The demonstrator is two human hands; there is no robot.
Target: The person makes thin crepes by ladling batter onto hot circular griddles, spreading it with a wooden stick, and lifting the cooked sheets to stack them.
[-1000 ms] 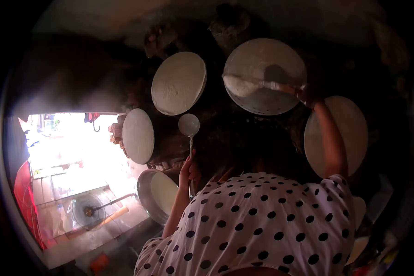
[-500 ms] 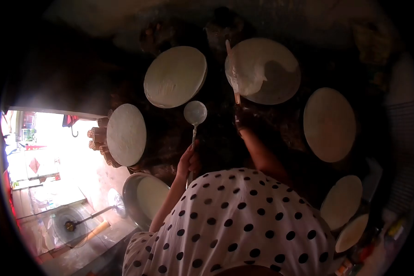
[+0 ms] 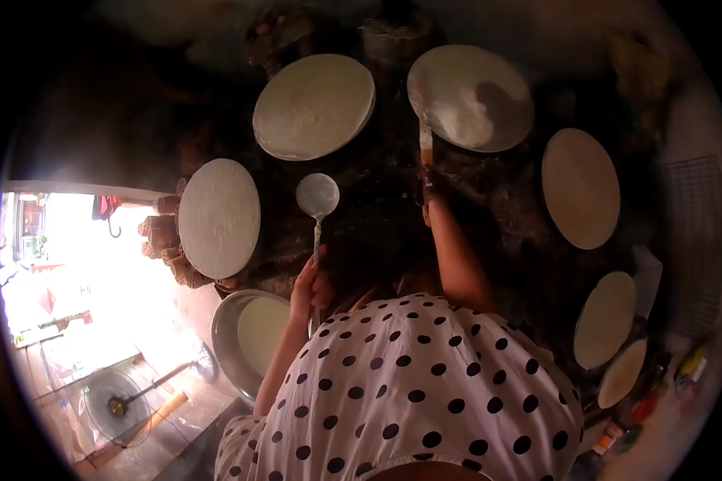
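Note:
My left hand (image 3: 306, 287) is closed round the handle of a ladle (image 3: 318, 195), whose whitish round bowl hangs over the dark surface below the upper-left round griddle (image 3: 313, 108). In the shadow my right hand (image 3: 429, 184) grips a long flat spatula (image 3: 426, 144). Its blade reaches over the left edge of the upper-right round griddle (image 3: 505, 132). Wet pale batter (image 3: 464, 120) covers part of that griddle, and a darker patch lies at its right. Near my left forearm stands a metal basin (image 3: 225, 341) of pale liquid batter.
More pale-topped discs stand around: a left disc (image 3: 219, 218), a right disc (image 3: 580, 188) and two smaller ones at lower right. Brown perforated cylinders (image 3: 162, 232) sit beside the left disc. A fan (image 3: 116, 405) is at lower left, and a wire rack (image 3: 692, 240) at far right.
The view has shifted, so the discs sit higher in it. Against the upper-right griddle, the spatula now sits lower, and the wet batter's outline has altered. The ladle has swung slightly left.

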